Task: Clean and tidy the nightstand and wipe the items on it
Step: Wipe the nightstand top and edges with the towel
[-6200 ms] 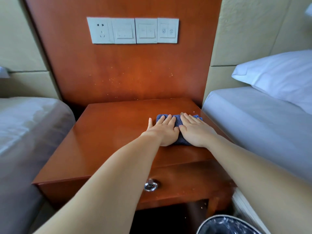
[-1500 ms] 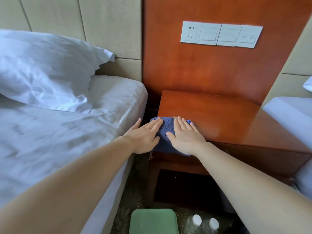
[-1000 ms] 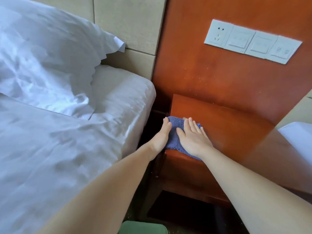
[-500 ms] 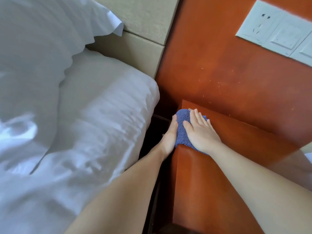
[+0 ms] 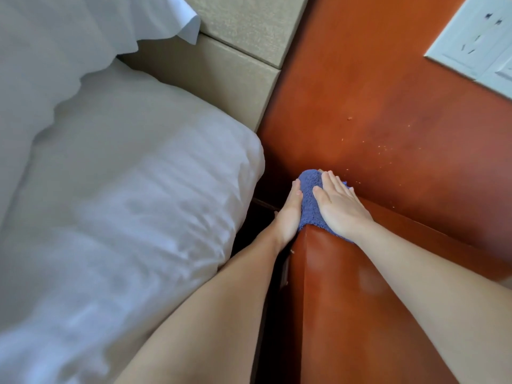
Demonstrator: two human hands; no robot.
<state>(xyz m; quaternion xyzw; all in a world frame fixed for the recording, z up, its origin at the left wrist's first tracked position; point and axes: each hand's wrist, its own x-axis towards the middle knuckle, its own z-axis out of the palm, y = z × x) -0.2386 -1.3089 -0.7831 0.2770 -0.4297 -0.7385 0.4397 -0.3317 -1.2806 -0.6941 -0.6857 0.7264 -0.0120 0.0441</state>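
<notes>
Blue terry cloth [image 5: 310, 202] bunched on nightstand [image 5: 335, 275] top, far left corner, spilling over side edge. Nightstand: glossy reddish-brown wood, upright.

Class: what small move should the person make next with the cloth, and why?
Probably slide the cloth right along the nightstand: both the left hand and right hand press it flat at the left corner, and pale specks dot the wood just beyond.
</notes>
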